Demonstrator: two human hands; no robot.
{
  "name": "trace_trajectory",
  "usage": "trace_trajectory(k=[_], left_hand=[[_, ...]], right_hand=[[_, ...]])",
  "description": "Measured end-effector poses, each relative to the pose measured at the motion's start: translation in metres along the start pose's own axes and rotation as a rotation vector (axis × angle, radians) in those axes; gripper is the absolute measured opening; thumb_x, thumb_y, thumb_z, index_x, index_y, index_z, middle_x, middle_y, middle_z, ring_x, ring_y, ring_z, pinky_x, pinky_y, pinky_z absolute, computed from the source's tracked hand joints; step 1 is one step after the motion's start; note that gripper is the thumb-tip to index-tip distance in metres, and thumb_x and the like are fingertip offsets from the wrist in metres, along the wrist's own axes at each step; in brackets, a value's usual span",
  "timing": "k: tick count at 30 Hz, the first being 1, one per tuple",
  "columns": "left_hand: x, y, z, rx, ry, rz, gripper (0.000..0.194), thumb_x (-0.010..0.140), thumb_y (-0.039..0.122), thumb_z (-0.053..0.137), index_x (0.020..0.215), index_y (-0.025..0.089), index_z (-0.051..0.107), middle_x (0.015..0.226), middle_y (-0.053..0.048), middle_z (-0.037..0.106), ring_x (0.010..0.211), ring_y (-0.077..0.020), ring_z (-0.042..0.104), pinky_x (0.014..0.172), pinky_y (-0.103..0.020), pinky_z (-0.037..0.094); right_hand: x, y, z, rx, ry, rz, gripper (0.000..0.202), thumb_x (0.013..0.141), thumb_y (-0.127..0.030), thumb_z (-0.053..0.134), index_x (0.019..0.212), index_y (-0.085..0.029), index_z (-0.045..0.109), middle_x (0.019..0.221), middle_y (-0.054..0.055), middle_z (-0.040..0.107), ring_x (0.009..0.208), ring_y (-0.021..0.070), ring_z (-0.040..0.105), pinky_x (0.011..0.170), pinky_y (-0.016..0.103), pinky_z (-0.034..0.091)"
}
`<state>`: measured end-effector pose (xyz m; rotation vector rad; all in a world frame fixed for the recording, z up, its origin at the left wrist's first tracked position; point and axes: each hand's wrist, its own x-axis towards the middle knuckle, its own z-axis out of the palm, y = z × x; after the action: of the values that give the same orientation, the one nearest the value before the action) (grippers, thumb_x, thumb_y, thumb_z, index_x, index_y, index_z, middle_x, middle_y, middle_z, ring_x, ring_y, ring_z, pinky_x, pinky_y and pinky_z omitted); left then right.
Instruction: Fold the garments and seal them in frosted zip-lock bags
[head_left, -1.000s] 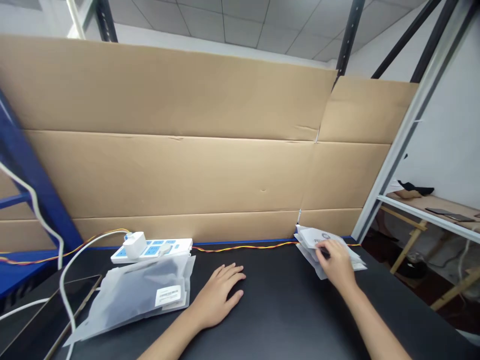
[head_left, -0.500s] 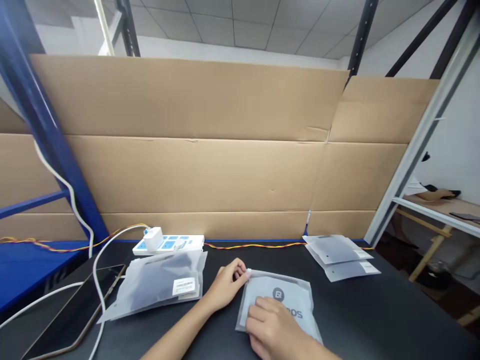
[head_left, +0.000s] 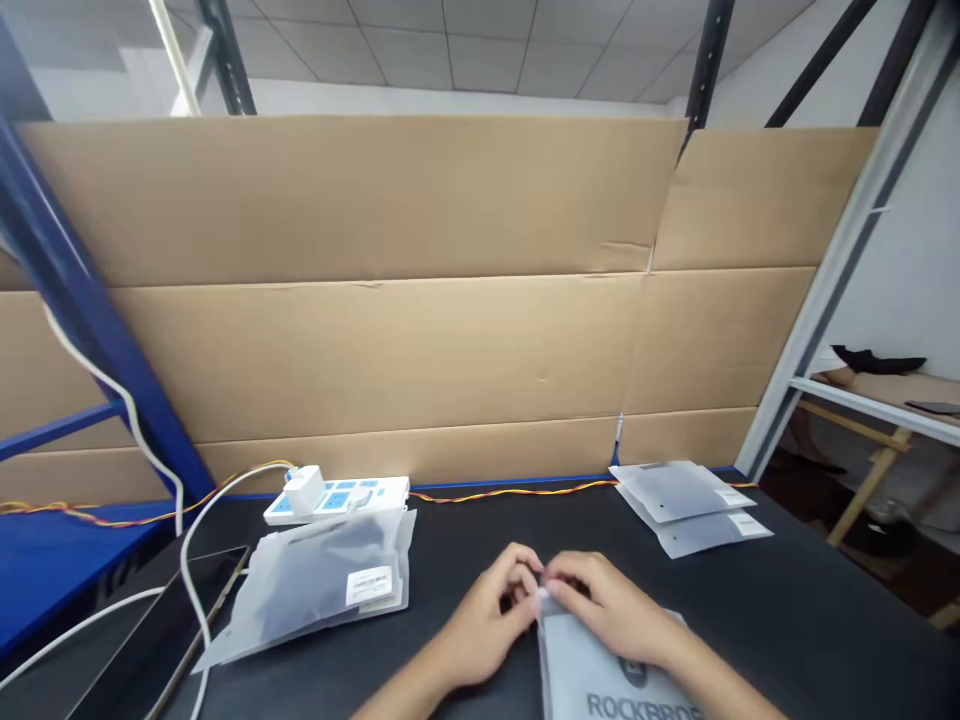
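A frosted plastic zip bag (head_left: 581, 668) with dark "ROCKBROS" lettering lies on the black tabletop, partly cut off by the lower frame edge. My left hand (head_left: 495, 620) pinches the bag's upper left corner between thumb and fingers. Right beside it, my right hand (head_left: 619, 608) is closed on the same top edge, its fingertips almost meeting those of the left. My right wrist and forearm cover part of the bag and its round logo. What lies inside the bag is pale and hard to make out.
Left of my hands lies a pile of frosted bags (head_left: 315, 580) with a white label. Behind it are a power strip (head_left: 386, 492) and white cable; a dark tablet-like device (head_left: 161, 640) is further left. Two flat bags (head_left: 679, 495) lie right, before a cardboard wall (head_left: 390, 350).
My right hand has moved from the bag's middle up to its top edge, beside my left hand. The bag has shifted right and nearer to me, showing more lettering.
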<state>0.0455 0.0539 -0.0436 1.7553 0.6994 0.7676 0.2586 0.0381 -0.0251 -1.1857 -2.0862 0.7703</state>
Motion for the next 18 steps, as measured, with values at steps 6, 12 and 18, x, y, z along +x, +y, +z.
trace_trajectory(k=[6,12,18], left_hand=[[0.001,-0.003,0.01,-0.047,-0.008,0.007,0.02,0.096,0.036,0.056,0.106,0.022,0.047,0.079,0.004,0.048,0.072,-0.0128,0.046,0.071,-0.025,0.039],[0.007,-0.018,-0.038,-0.033,0.165,0.025,0.013,0.096,0.033,0.053,0.1,0.022,0.048,0.077,0.005,0.042,0.068,-0.0123,0.039,0.066,-0.023,0.035],[0.008,-0.028,-0.069,0.015,0.393,0.039,0.008,0.093,0.03,0.05,0.096,0.024,0.045,0.076,0.006,0.039,0.067,-0.0135,0.037,0.064,-0.022,0.034]], right_hand=[[0.001,-0.007,0.002,-0.04,-0.07,-0.033,0.03,0.098,-0.03,0.05,0.073,-0.022,0.063,0.074,-0.002,0.064,0.068,0.0152,0.058,0.065,0.025,0.04],[0.003,0.012,-0.019,-0.139,-0.056,0.021,0.037,0.101,-0.034,0.043,0.067,-0.021,0.052,0.068,-0.003,0.055,0.065,0.0144,0.05,0.062,0.025,0.034],[-0.005,0.027,-0.05,0.023,-0.152,0.111,0.045,0.1,-0.045,0.042,0.064,-0.02,0.051,0.064,-0.003,0.052,0.064,0.0147,0.05,0.064,0.026,0.036]])
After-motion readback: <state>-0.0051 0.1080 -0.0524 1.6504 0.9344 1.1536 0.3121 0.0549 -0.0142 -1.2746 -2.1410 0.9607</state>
